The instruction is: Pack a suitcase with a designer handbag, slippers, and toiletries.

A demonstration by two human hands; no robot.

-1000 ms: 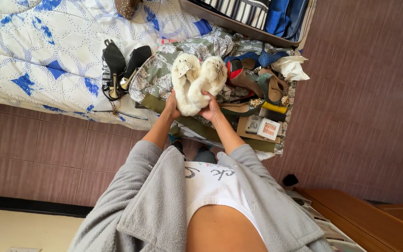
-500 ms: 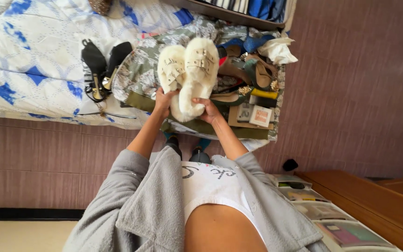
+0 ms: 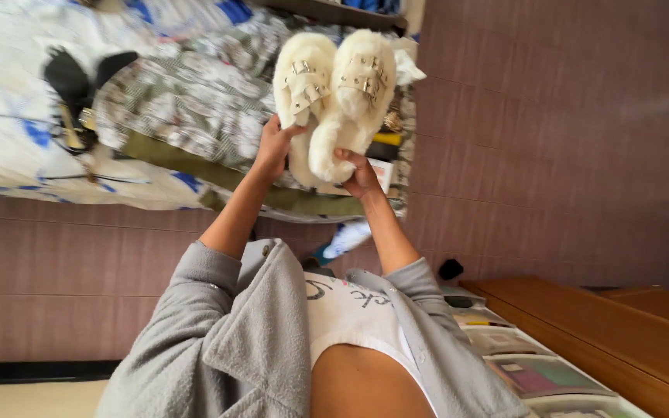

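Now we have lifted the slippers (image 3: 334, 93) up off the bag (image 3: 195, 101), left hand (image 3: 272, 147) and right hand (image 3: 359, 172) both clasping their heels, so they hang clear above it.

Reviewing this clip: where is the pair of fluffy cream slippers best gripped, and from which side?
Probably at the heel ends, from below, as now: the left hand and right hand clasp the slippers there. The heels are narrow and bare of the metal buckles on the straps.
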